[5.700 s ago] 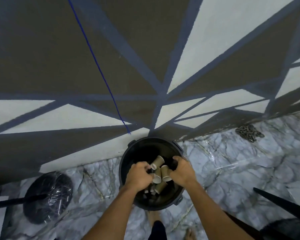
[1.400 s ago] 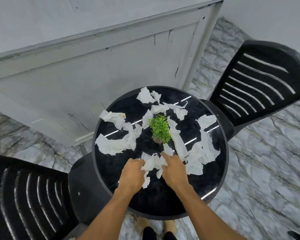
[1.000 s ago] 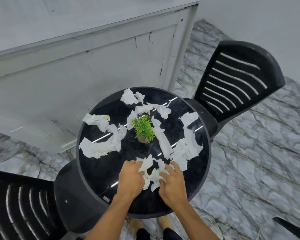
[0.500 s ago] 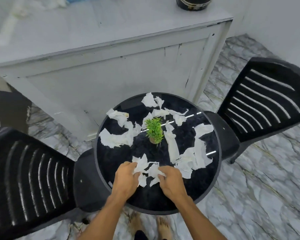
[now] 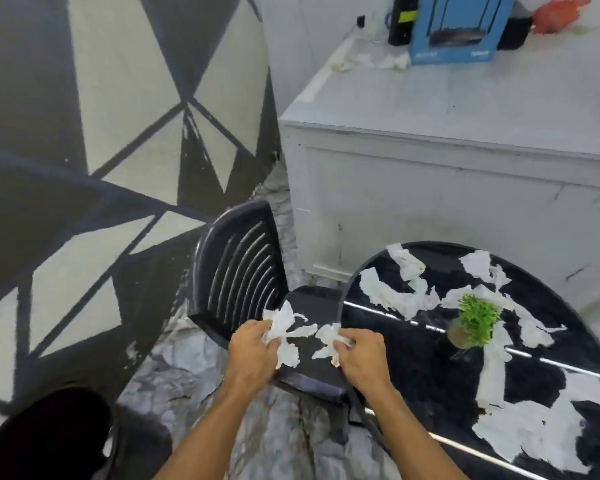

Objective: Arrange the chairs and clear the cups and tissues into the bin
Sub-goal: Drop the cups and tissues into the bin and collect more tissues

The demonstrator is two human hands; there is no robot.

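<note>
My left hand (image 5: 253,351) is shut on a bunch of torn white tissue pieces (image 5: 282,323), held above the seat of a black plastic chair (image 5: 238,271). My right hand (image 5: 362,355) grips more tissue scraps (image 5: 328,336) at the left rim of the round black table (image 5: 426,393). Several torn tissues (image 5: 392,296) still lie across the tabletop around a small green potted plant (image 5: 473,320). A black round object (image 5: 45,434), possibly the bin, shows at the bottom left.
A white cabinet (image 5: 447,188) stands behind the table, with a blue box (image 5: 458,29), a dark bottle and crumpled tissues on top. A wall painted with dark and cream triangles (image 5: 101,133) fills the left. The floor is grey marble (image 5: 194,393).
Both hands have lifted the gathered tissue pieces off the tabletop. The view has swung left, so the table now sits at the right and the patterned wall has come into sight.
</note>
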